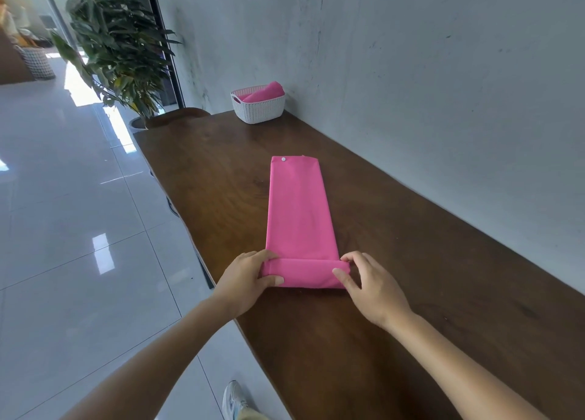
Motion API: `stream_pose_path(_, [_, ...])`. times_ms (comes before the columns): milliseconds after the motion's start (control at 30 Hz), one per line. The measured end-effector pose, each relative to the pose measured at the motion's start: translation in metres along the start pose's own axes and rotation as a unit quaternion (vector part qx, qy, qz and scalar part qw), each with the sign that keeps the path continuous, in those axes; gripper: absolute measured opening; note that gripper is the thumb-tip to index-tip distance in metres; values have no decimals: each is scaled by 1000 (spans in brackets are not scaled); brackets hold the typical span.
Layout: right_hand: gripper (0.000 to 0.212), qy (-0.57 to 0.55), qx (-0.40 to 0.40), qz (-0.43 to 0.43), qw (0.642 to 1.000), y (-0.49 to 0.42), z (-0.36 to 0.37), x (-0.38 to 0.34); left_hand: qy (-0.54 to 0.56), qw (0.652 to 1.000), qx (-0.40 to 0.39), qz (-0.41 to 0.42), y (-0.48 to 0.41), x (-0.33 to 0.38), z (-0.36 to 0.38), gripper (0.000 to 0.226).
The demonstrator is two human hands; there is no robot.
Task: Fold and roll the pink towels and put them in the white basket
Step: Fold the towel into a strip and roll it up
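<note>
A pink towel (297,210) lies folded into a long narrow strip on the wooden table (427,245), with a white snap button at its far end. Its near end is turned over into a short roll (305,272). My left hand (247,282) grips the roll's left end, thumb in front and fingers over the top. My right hand (368,282) grips the roll's right end the same way. The white basket (258,109) stands at the table's far end by the wall and holds a rolled pink towel (264,92).
A grey wall runs along the table's right side. The table's left edge drops to a glossy tiled floor (79,229). A potted plant (117,49) stands beyond the far left corner. A shoe (234,400) shows below.
</note>
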State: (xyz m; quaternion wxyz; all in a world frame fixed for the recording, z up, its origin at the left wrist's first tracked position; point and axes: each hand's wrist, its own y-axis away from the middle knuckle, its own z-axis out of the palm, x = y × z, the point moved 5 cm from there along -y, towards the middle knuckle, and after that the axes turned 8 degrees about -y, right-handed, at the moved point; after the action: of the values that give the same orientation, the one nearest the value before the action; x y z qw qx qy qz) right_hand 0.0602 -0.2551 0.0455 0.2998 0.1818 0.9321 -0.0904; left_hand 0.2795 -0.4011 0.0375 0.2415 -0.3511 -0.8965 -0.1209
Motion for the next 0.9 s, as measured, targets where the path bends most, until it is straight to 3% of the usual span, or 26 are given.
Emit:
stream_pose_path(167, [59,-49,-48,11,998,13,2,1,58,995,-75,-36,-2,-11,-2,46])
stream_pose_path(367, [62,-142,-72,61,985,4,9,9,129,982,-96,-96,-3,-16,0,41])
stream_pose_path(500, [83,-152,-101,103,978,-8,9,8,128,983,-52,-125,0,-18,1,42])
stream_pose_path(633, [80,-121,-117,132,977,-24,9,7,100,984,58,-135,4,-16,3,35])
stream_pose_path(733, [84,-115,-143,139,973,-34,11,4,95,982,136,-89,6,-10,-2,22])
stream_pose_path(800, [73,-101,-150,146,973,-41,13,2,72,985,151,-47,6,-4,-5,13])
stream_pose_path(900, [69,-83,-146,169,971,-49,12,-1,36,991,125,-13,8,-5,-3,27])
